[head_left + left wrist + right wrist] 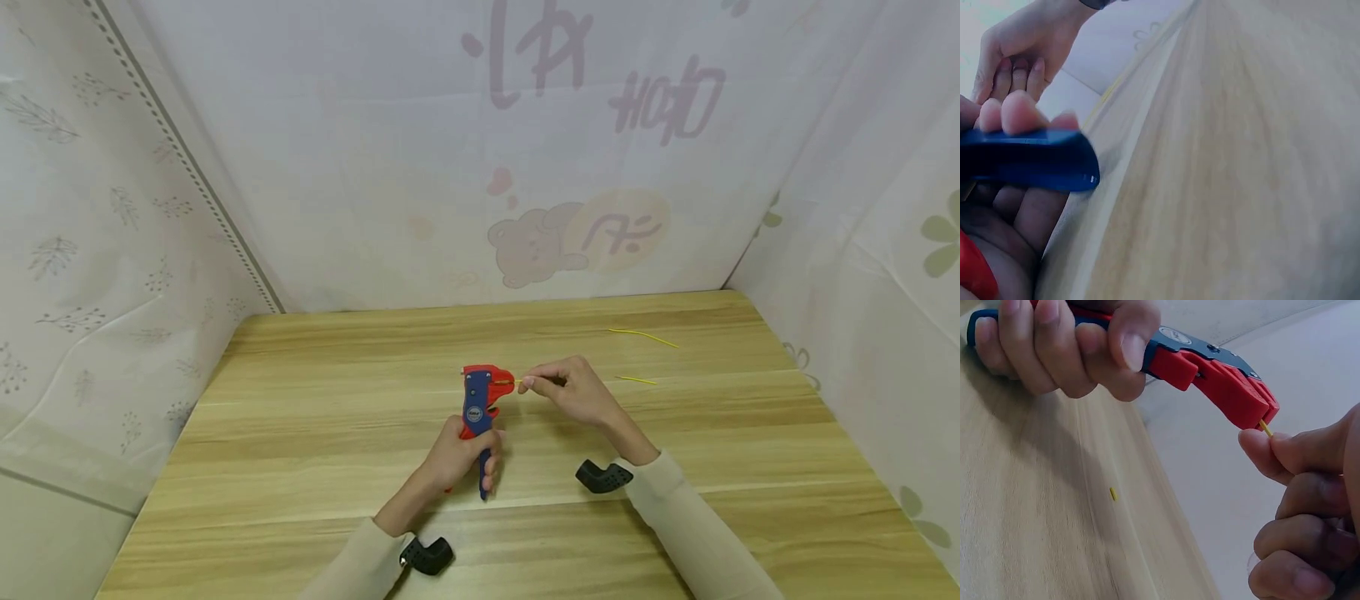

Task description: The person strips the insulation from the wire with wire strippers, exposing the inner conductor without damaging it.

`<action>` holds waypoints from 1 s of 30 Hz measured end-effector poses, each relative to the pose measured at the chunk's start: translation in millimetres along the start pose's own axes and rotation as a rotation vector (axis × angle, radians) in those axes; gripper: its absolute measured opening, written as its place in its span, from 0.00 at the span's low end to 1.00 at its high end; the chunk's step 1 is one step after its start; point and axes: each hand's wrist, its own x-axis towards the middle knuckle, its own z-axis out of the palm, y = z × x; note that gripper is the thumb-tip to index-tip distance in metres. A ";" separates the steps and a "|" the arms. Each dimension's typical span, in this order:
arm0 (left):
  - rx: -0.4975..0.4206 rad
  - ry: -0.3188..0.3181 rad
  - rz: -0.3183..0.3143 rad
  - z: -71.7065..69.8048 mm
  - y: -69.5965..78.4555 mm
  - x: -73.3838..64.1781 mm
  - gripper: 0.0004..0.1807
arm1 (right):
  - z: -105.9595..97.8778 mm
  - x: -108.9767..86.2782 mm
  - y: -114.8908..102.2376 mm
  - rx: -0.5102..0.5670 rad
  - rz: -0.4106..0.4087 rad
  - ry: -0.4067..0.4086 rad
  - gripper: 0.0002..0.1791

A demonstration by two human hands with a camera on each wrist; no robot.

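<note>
My left hand (455, 457) grips the handles of a wire stripper (477, 400) with a blue body and red nose, held over the table. In the left wrist view its blue handle (1038, 159) lies across the curled fingers. To its right, my right hand (576, 392) pinches a thin yellow wire (1265, 428) between thumb and forefinger. The wire's far end goes into the front of the red nose (1235, 394); how deep it reaches inside is hidden. The other right fingers are curled into the palm.
Two loose yellow wires, a longer one (643, 335) and a shorter one (636, 380), lie right of the hands on the wooden table (315, 400). A short yellow piece (1113, 494) shows on the wood in the right wrist view. Printed cloth (375, 167) hangs behind and at both sides.
</note>
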 end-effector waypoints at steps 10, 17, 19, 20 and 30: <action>-0.058 0.052 0.010 -5.0 2.4 2.4 0.13 | -2.0 0.0 3.0 -0.040 -0.003 0.073 0.10; -0.060 0.075 -0.014 -9.1 1.4 2.5 0.18 | -9.4 3.1 5.3 -0.049 0.016 0.070 0.10; -0.065 0.076 -0.021 -9.8 2.4 2.2 0.18 | -11.7 4.6 5.2 -0.061 0.025 0.073 0.11; -0.069 0.075 -0.023 -10.1 2.9 2.0 0.19 | -13.2 5.0 5.7 -0.067 0.026 0.075 0.11; -0.092 0.036 -0.010 -10.6 1.1 5.1 0.17 | -36.0 3.1 16.0 -0.117 0.064 0.114 0.11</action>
